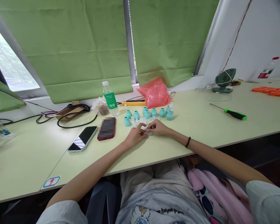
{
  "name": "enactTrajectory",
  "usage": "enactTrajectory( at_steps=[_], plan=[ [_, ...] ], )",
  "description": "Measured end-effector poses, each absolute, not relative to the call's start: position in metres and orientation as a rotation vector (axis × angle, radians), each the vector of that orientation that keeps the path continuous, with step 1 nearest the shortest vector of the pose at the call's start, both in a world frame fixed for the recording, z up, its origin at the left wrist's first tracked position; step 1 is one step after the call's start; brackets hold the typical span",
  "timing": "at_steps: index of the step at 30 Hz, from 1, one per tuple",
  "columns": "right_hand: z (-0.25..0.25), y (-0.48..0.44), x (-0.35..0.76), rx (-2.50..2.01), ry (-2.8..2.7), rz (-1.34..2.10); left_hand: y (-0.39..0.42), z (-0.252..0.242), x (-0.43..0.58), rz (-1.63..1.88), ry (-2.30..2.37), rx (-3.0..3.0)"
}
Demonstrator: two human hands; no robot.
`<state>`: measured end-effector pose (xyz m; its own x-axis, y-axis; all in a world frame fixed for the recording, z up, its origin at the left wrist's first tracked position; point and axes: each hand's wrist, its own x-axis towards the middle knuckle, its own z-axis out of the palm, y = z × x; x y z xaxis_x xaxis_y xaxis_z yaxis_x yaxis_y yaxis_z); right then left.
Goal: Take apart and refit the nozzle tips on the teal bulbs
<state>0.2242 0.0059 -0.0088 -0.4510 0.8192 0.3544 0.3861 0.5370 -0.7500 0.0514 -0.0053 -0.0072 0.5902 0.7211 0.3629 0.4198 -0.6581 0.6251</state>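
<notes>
My left hand and my right hand meet over the table, both with fingers pinched together. Whatever is between the fingertips is too small and too covered to make out. Under and beside them lies a translucent whitish piece. Just beyond the fingers, several small white translucent plastic pieces are scattered. Behind these, several small turquoise vase-shaped pieces stand upright, among them one at the left and one at the right. The right-hand one has a whitish piece at its top.
Left of my hands lie a red-cased phone and a light-cased phone. A water bottle, a yellow tool and pink bubble wrap sit behind. To the right are a green-handled screwdriver and a small fan.
</notes>
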Motion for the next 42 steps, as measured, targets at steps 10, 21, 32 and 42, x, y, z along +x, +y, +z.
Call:
enactTrajectory(
  at_steps=[10,21,32,42],
  plan=[
    [-0.008,0.004,0.225,-0.934,-2.058,0.840,-0.006,-0.011,0.052,0.853,0.919,2.375],
    [-0.005,0.005,0.228,-0.902,-1.858,1.098,-0.008,0.001,0.050,1.166,0.887,2.254],
    [-0.003,0.009,0.228,-0.914,-1.900,0.940,0.001,0.005,0.048,0.982,0.796,1.829],
    [0.018,0.061,0.235,-1.563,-1.895,-0.622,0.001,0.011,0.046,1.055,0.764,1.578]
  ],
)
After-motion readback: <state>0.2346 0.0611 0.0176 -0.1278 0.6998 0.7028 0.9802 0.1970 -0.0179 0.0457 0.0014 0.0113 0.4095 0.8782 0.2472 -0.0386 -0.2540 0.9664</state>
